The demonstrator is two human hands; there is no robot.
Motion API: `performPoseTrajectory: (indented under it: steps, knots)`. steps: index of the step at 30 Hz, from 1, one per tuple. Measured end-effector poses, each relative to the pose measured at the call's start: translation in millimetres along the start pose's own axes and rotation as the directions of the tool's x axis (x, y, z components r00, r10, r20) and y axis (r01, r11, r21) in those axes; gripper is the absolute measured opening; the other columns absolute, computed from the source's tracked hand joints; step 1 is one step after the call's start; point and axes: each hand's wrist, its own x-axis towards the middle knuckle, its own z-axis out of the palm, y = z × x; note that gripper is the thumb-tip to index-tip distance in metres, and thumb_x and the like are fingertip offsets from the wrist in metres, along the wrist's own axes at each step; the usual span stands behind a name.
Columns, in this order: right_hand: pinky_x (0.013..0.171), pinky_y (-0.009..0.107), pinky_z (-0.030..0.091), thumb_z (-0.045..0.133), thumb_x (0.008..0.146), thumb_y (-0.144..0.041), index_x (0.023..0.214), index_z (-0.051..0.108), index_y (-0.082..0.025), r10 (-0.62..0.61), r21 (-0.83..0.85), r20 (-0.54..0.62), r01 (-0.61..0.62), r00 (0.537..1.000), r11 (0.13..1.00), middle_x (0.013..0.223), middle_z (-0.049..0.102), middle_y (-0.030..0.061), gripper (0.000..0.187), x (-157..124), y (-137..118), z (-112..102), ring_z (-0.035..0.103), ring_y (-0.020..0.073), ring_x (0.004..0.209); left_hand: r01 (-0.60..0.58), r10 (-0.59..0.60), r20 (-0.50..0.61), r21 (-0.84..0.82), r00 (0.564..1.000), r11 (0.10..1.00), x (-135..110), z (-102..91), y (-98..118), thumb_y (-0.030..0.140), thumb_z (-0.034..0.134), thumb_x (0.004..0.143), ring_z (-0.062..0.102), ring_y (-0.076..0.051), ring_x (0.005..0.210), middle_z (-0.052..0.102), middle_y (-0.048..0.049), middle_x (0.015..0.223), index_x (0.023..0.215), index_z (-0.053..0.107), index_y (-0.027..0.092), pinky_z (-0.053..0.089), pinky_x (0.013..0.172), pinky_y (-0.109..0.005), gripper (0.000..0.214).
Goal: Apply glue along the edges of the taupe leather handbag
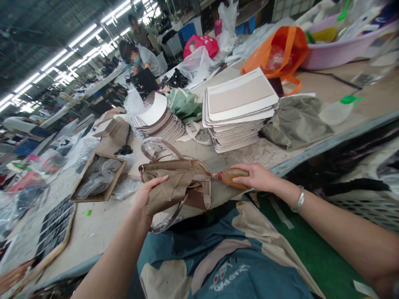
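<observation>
Brown bag, gripped by my left fingers, stretches crosswise toward my right fingers, closed around an amber bottle.

A silver bangle and teal-and-beige apron show.

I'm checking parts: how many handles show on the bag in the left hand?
2. One handle arches over the far side of the bag; the other handle loops below its near side. Any more behind it would be hidden.
</observation>
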Motion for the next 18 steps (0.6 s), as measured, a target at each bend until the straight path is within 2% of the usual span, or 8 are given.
performPoseTrajectory:
  steps: [6,11,13,16,18]
  knots:
    - [0.080,0.030,0.050,0.063,0.078,-0.038,0.113,0.065,-0.023,0.029,0.003,0.097,-0.029,0.995,1.000,0.104,0.070,0.0022,0.039,-4,-2,6,0.065,0.0227,0.090,0.016,-0.016,0.012,0.005,1.000,1.000,1,-5.2,-3,0.010,0.054,0.080,0.071,-0.026,0.070,0.073,-0.0144,0.081,0.119,0.053,-0.002,0.060,0.069,-0.035,0.042]
    - [0.088,0.032,0.048,0.063,0.078,-0.039,0.117,0.063,-0.022,0.042,0.077,-0.009,-0.042,0.999,0.996,0.109,0.068,0.0030,0.043,-3,4,13,0.064,0.0233,0.096,0.038,-0.038,0.060,-0.009,0.997,0.999,1,-9.2,-4,0.012,0.054,0.080,0.071,-0.025,0.070,0.073,-0.0145,0.083,0.120,0.052,-0.002,0.060,0.067,-0.035,0.042]
    - [0.088,0.033,0.049,0.063,0.077,-0.040,0.115,0.064,-0.022,0.073,0.078,0.009,-0.073,0.997,0.994,0.106,0.069,0.0029,0.042,-3,6,16,0.064,0.0237,0.095,0.044,-0.044,0.048,-0.002,0.998,0.999,-2,-8.6,-5,0.012,0.054,0.080,0.071,-0.025,0.067,0.073,-0.0137,0.081,0.118,0.053,-0.002,0.060,0.065,-0.034,0.040]
    - [0.085,0.032,0.050,0.064,0.076,-0.040,0.112,0.066,-0.024,0.087,0.109,0.098,-0.098,0.991,0.989,0.103,0.070,0.0013,0.040,-4,6,19,0.065,0.0232,0.092,0.053,-0.053,0.047,-0.007,0.997,0.999,-6,-9.0,-6,0.013,0.053,0.081,0.070,-0.024,0.065,0.073,-0.0129,0.078,0.116,0.055,-0.001,0.059,0.065,-0.034,0.038]
    - [0.085,0.033,0.051,0.065,0.076,-0.042,0.114,0.065,-0.023,0.111,0.137,0.076,-0.121,0.991,0.983,0.106,0.069,0.0024,0.043,-7,6,21,0.065,0.0238,0.094,0.065,-0.064,0.067,-0.015,0.996,0.998,-7,-10.5,-8,0.013,0.054,0.080,0.071,-0.024,0.067,0.073,-0.0130,0.079,0.113,0.056,-0.001,0.059,0.067,-0.035,0.036]
